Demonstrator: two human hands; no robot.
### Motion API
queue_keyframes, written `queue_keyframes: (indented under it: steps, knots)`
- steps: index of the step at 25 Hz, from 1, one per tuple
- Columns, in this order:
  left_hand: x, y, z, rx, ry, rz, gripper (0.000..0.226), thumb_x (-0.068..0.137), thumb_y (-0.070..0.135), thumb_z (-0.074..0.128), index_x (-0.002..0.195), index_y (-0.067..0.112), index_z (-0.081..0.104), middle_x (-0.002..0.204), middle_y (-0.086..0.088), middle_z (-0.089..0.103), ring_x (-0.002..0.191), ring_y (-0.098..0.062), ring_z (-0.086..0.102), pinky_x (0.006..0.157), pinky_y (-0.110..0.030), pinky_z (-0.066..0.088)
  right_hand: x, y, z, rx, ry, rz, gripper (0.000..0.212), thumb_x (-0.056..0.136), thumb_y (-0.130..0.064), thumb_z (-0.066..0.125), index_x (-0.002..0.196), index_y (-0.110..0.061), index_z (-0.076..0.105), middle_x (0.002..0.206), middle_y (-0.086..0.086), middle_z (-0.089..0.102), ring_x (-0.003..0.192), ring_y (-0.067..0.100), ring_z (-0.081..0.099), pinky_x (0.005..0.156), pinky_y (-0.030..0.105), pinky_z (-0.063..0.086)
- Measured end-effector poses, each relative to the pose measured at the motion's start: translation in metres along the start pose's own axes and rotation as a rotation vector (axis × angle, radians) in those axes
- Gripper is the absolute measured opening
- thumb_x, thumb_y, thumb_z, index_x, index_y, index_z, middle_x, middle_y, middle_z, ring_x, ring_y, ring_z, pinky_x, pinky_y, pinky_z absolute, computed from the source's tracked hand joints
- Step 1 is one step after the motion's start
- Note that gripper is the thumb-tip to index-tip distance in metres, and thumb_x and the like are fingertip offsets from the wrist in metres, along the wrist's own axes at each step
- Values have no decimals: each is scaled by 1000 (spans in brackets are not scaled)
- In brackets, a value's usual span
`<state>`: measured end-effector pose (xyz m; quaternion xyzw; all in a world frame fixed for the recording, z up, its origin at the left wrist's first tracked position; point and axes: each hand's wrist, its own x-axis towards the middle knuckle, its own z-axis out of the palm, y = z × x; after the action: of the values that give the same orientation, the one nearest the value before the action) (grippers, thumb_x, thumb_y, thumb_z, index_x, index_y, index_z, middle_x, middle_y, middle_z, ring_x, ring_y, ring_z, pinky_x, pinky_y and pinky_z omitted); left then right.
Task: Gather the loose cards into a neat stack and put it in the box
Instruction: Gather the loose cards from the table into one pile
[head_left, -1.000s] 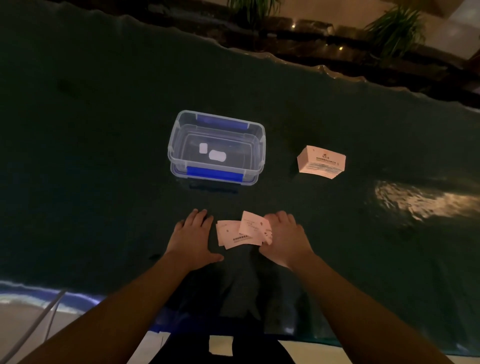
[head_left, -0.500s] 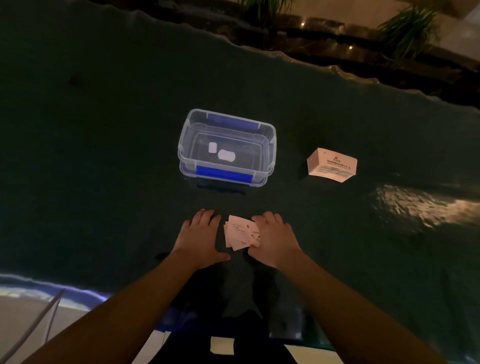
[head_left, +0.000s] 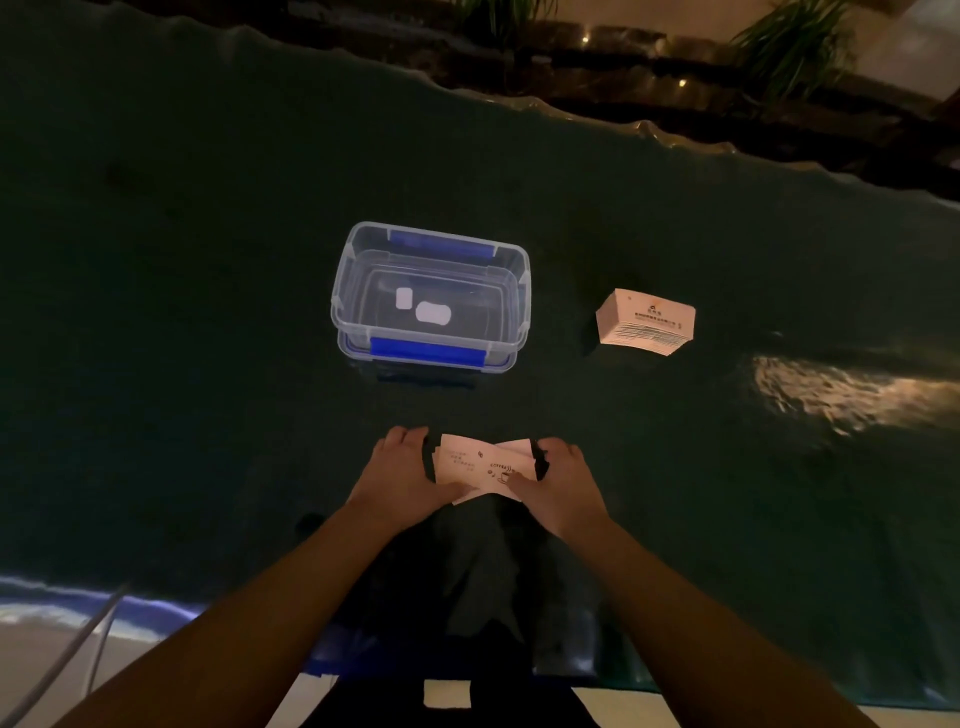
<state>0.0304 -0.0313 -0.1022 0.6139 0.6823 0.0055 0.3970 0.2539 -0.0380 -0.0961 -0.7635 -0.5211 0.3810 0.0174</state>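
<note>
Pale pink cards: a small, uneven bunch of cards (head_left: 480, 467) squeezed between both hands, edges not yet squared, a corner poking out at the lower left; the top card shows a small coffee-cup drawing.
Left hand: the left hand (head_left: 400, 478) presses against the left edge of the bunch, fingers curled over the far side, thumb lying on the near edge.
Right hand: the right hand (head_left: 558, 480) closes on the right edge, fingers wrapped over the far corner, thumb on the top card.
Lifted or resting: cannot tell whether the bunch sits on the surface or is raised off it.
Box: clear plastic box (head_left: 430, 296) with blue latches, open-topped, straight ahead of the hands and apart from them; two small white patches show on its floor.
Second stack: a thick squared stack of cards (head_left: 645, 322) ahead and to the right of the right hand, level with the box.
Surface: dark green tabletop (head_left: 208, 312) under everything, with a glare patch far right.
</note>
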Motion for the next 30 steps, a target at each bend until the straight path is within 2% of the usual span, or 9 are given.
queue_keyframes:
  steps: [4,8,10,13,17,23,25,27,30]
  knots:
    - [-4,7,7,-163,11,-84,96,78,48,86,156,14,42,154,-10,46,138,-26,51,113,-42,44,3,3,1,99,-16,46,72,91,-29,79,153,-13,47,146,8,57,116,19,61,86,26,48]
    - [-6,14,9,-245,18,-135,72,84,37,81,147,13,54,141,-10,56,121,-23,60,98,-36,51,6,6,4,161,-42,75,66,91,-23,78,149,-10,50,136,8,69,98,16,62,67,23,46]
    - [-6,16,10,-282,14,-141,57,86,31,78,138,15,61,135,-8,60,109,-18,61,87,-32,50,8,6,7,189,-33,75,59,90,-22,80,142,-12,55,130,6,74,99,17,67,72,27,53]
    - [-8,19,12,-308,10,-144,48,87,26,76,134,19,66,133,-6,64,104,-15,61,83,-28,47,8,5,14,235,-50,78,46,88,-20,81,130,-17,61,125,4,76,105,20,73,88,37,61]
    - [-10,24,13,-367,36,-168,49,90,18,72,138,16,65,132,-6,69,99,-13,59,80,-27,46,8,4,16,277,-35,73,46,86,-18,82,129,-16,63,126,4,75,110,22,71,83,32,56]
    - [-9,25,14,-481,61,-231,49,91,17,73,139,16,64,137,-4,67,105,-13,58,86,-28,42,9,8,18,348,-35,88,45,84,-18,83,124,-20,63,122,2,73,104,22,73,90,44,63]
    - [-8,25,16,-544,68,-270,50,90,18,75,139,15,63,137,-4,67,110,-16,61,91,-30,47,8,9,17,359,-27,81,41,84,-16,82,119,-23,61,121,2,73,105,22,72,92,46,63]
    - [-7,24,18,-613,70,-308,58,89,17,77,144,13,59,139,-6,66,118,-22,65,102,-39,54,7,11,16,363,-18,79,39,85,-15,83,117,-24,61,121,1,72,106,22,72,92,44,63]
    - [-6,25,19,-672,59,-326,63,88,15,78,147,12,56,138,-5,66,120,-26,66,105,-48,55,7,14,12,361,-27,84,43,86,-16,82,124,-22,61,122,0,71,107,22,71,93,45,63]
